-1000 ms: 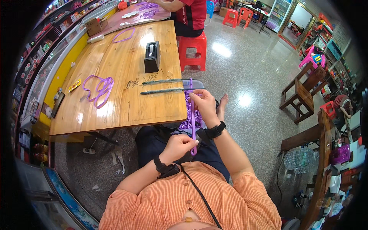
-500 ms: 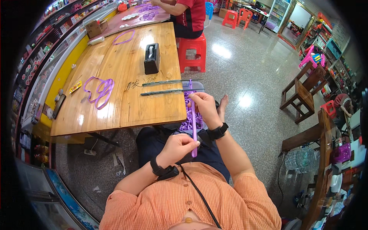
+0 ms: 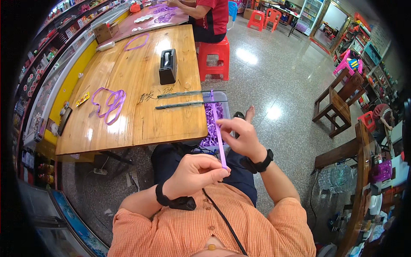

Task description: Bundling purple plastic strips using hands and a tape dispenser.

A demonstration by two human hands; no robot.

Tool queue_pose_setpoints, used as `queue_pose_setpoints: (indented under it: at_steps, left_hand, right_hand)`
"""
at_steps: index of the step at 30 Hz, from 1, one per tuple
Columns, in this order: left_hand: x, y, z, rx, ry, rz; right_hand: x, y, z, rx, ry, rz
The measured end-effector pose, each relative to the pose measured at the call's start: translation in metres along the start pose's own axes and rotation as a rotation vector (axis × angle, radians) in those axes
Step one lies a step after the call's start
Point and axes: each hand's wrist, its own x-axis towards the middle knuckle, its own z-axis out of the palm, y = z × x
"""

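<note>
A purple ribbon (image 3: 218,137) runs taut from two dark green rods, the far rod (image 3: 184,94) and the near rod (image 3: 182,105), down toward my body. My left hand (image 3: 195,173) pinches its near end between thumb and fingers. Beside the ribbon, my right hand (image 3: 243,139) has thumb and forefinger apart, the forefinger tip at or close to the ribbon; whether it touches, I cannot tell. Both rods lie on the wooden table and jut past its right edge. Beneath them stands a clear plastic bin (image 3: 227,112) holding many short purple ribbon pieces (image 3: 209,128).
On the wooden table (image 3: 145,124) are a black tape dispenser (image 3: 168,66), loose purple ribbon loops (image 3: 113,105) and a small yellow packet (image 3: 82,99). A person in red (image 3: 212,19) sits on a red stool (image 3: 214,60) beyond. A wooden chair (image 3: 340,103) stands at right.
My left hand has drawn the ribbon's end slightly nearer my body and to the right. My right hand has let go of the ribbon and shifted right and nearer, its fingers spreading.
</note>
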Motion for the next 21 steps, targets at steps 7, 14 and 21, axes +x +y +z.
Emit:
queue_pose_setpoints:
  at_steps: [7,14,21]
  left_hand:
    - [0.028,0.044,-0.016,-0.150,0.013,-0.042]
    - [0.118,0.089,-0.072,0.165,0.461,0.507]
    - [0.172,0.053,-0.121,0.309,0.457,0.343]
  right_hand:
    - [0.055,-0.013,-0.016,-0.251,-0.040,-0.468]
    - [0.158,0.063,-0.020,-0.384,0.121,-0.284]
    - [0.176,0.140,0.013,-0.238,-0.036,0.065]
